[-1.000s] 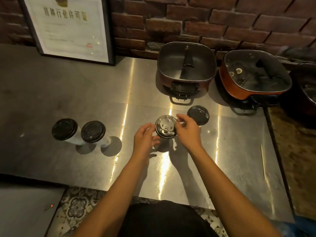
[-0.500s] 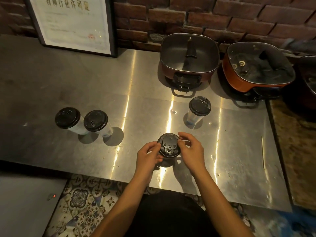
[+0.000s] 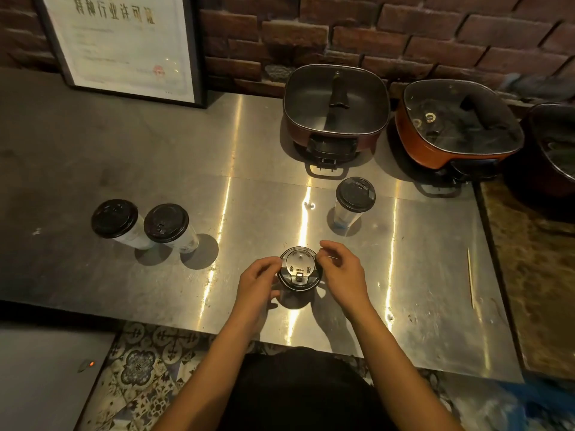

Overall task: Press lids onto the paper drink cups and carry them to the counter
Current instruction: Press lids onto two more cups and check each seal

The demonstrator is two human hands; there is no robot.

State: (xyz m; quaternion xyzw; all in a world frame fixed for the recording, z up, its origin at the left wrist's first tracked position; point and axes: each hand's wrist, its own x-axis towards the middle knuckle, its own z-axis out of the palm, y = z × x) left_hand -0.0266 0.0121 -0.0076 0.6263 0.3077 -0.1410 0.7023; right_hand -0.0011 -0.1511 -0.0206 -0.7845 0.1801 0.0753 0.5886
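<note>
A black plastic lid [image 3: 299, 268] sits on top of a paper cup near the front edge of the steel table [image 3: 249, 194]; the cup body is mostly hidden under the lid and my hands. My left hand [image 3: 259, 283] curls round the lid's left rim and the cup. My right hand [image 3: 340, 273] touches the lid's right rim with curled fingers. Two lidded white cups [image 3: 115, 218] [image 3: 166, 223] stand side by side at the left. A third lidded cup [image 3: 354, 195] stands behind my hands.
Two square electric hot pots [image 3: 336, 101] [image 3: 457, 126] stand at the back right, a third [image 3: 557, 144] at the right edge. A framed certificate [image 3: 121, 45] leans on the brick wall. A thin wooden stick [image 3: 470, 276] lies at the right. Patterned floor tiles [image 3: 137, 368] show below the table.
One second ago the lid was held tilted with its underside showing; it has come down flat onto the cup. Both hands stay at its rim. The view has shifted slightly.
</note>
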